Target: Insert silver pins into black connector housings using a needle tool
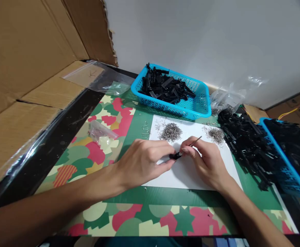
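Between the thumb and fingers of my left hand (pixel 150 157) is a small black plastic part (pixel 175 156), held just above a white sheet of paper (pixel 162 178). My right hand (pixel 206 159) is closed on a slim metal tool (pixel 196 141), which looks like tweezers. One end of it sticks out past the fingers; the other end points at the black part, and I cannot tell whether they touch. Beyond my hands, a pile of tiny metal pieces (pixel 171 132) lies on the paper. A smaller pile of metal pieces (pixel 216 136) lies to the right.
A blue basket (pixel 170 109) of black plastic parts stands at the back. More black parts (pixel 247 144) are heaped at right, beside another blue basket (pixel 286 161). Plastic bags (pixel 101 132) lie at left and back. Cardboard (pixel 31 44) walls the left side.
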`<state>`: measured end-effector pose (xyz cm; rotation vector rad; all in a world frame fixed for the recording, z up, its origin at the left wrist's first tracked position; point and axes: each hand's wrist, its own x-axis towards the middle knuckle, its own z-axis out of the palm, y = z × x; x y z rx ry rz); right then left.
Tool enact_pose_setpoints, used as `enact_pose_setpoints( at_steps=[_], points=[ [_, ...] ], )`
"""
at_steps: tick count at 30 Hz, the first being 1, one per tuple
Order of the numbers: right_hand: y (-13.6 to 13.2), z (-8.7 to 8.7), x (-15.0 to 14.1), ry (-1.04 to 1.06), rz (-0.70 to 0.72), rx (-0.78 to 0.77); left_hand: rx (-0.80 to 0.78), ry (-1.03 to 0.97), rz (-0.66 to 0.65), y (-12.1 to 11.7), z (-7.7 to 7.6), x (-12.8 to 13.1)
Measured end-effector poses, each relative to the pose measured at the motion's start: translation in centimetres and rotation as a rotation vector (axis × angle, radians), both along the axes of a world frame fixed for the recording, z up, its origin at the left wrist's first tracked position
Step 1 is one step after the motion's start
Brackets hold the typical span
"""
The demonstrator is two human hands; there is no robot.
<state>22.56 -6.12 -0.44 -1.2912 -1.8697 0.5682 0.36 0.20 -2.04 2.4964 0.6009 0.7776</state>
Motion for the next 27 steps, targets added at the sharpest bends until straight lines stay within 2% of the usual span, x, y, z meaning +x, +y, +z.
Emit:
enact_pose_setpoints(
  at_steps=[6, 17, 27],
  points=[
    [0.07, 0.14, -0.50, -0.047, -0.002, -0.017, 0.020, 0.011, -0.012, -0.10, -0.10, 0.06],
    [-0.15, 0.49, -0.84, -0.140, 0.013, 0.057, 0.052, 0.004, 0.008, -0.35, -0.05, -0.07],
    [-0.27, -0.03, -1.01, -0.103, 0.017, 0.101, -0.018, -0.009, -0.025, -0.19, -0.07, -0.05]
  ],
)
